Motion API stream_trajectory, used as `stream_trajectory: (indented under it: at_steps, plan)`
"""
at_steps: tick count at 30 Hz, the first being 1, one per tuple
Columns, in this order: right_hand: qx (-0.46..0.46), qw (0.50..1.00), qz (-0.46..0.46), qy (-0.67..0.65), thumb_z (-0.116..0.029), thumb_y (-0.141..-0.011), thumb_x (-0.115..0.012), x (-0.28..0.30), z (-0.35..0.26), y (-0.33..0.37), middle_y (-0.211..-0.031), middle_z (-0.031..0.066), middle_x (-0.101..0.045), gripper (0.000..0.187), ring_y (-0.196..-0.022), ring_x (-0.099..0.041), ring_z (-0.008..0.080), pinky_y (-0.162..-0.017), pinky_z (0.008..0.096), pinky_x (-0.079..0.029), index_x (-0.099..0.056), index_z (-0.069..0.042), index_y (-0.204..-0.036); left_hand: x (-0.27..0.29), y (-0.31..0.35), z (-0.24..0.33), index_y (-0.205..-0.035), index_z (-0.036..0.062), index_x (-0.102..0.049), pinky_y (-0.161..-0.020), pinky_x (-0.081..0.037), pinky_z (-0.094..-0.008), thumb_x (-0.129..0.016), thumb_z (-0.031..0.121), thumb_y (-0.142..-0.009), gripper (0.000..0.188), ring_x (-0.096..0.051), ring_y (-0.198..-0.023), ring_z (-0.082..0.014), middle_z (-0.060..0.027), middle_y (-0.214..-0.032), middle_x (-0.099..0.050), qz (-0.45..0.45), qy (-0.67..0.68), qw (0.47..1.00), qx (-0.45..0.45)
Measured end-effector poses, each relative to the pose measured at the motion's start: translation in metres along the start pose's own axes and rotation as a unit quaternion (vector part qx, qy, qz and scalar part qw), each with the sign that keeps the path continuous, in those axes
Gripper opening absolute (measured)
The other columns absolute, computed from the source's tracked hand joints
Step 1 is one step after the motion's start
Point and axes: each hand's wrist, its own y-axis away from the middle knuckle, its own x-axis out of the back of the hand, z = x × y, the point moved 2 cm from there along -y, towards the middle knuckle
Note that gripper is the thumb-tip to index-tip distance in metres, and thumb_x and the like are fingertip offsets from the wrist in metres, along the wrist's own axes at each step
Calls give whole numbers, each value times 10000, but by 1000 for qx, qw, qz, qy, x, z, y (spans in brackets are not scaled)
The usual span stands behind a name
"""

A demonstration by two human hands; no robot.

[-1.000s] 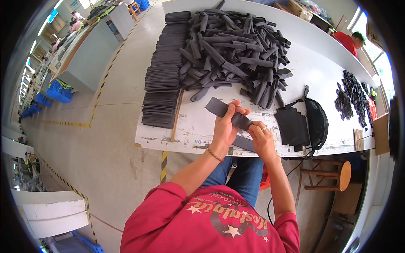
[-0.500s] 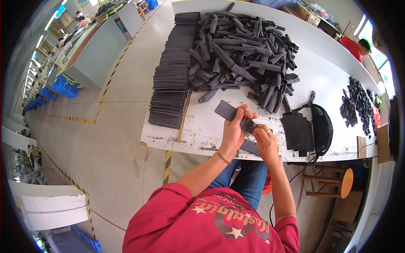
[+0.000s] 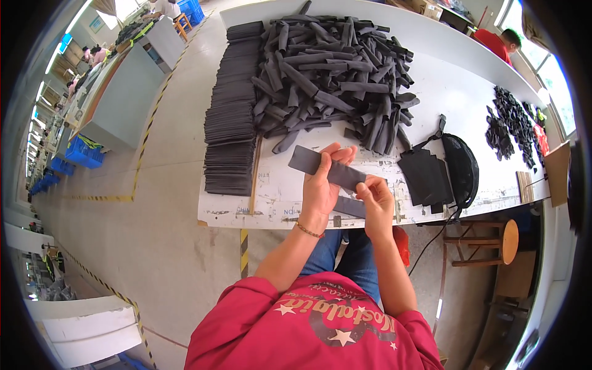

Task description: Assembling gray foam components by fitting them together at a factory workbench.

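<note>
A flat dark grey fabric strip [image 3: 306, 159] stretches between my two hands above the table's front edge. My left hand [image 3: 322, 182] grips its middle, thumb on top and fingers behind. At the strip's right end, my right hand [image 3: 377, 200] pinches it between thumb and fingers. Below them, partly hidden by the right hand, a second grey strip [image 3: 349, 206] lies on the white table [image 3: 280, 200]. Beyond the hands spreads a loose heap of rolled or folded dark fabric pieces [image 3: 336, 80]. To its left runs a long, tidy row of stacked flat pieces [image 3: 229, 123].
Right of my hands lie a small stack of black flat pieces [image 3: 425, 179] and a black rounded pouch [image 3: 461, 172] with a strap. Farther right are dark bundles [image 3: 518, 126] and a wooden stool [image 3: 507, 242]. A person in red [image 3: 495, 43] is beyond the table's raised back board.
The strip, bunched at my right hand before, now lies flat and straight between both hands. My right hand has turned its thumb upward. The whole view has shifted slightly.
</note>
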Motion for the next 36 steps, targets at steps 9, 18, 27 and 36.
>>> stream_trajectory:
  at_steps: [9,18,27,36]
  plan:
    - [151,964,9,217,26,-818,-684,0,-30,-2,-836,71,-609,103,-776,-581,186,-716,288,-468,-611,2,-887,22,8,20,-1075,15,-622,-853,-562,-427,-641,214,-927,249,-683,-886,-295,-130,-955,-694,138,-81,987,17]
    - [38,994,-40,93,35,-832,-680,12,-14,5,-833,37,-611,87,-767,-557,116,-697,243,-443,-616,-4,-876,37,15,24,-1004,-25,-628,-856,-555,-453,-646,155,-920,199,-681,-886,-318,-174,-919,-689,121,-36,992,27]
    - [-179,965,12,190,-96,-822,-709,103,57,18,-748,27,-656,107,-689,-553,66,-636,234,-448,-693,10,-814,89,-21,57,-949,-18,-650,-703,-525,-258,-650,188,-927,207,-643,-732,-117,-73,-826,-684,205,-470,836,-197]
    - [59,841,43,536,-132,-834,-672,123,32,5,-937,144,-601,189,-906,-575,350,-771,423,-471,-647,-49,-1003,145,-87,89,-815,62,-677,-754,-459,-400,-774,131,-706,162,-561,-837,-284,-78,-834,-603,4,-891,400,-215]
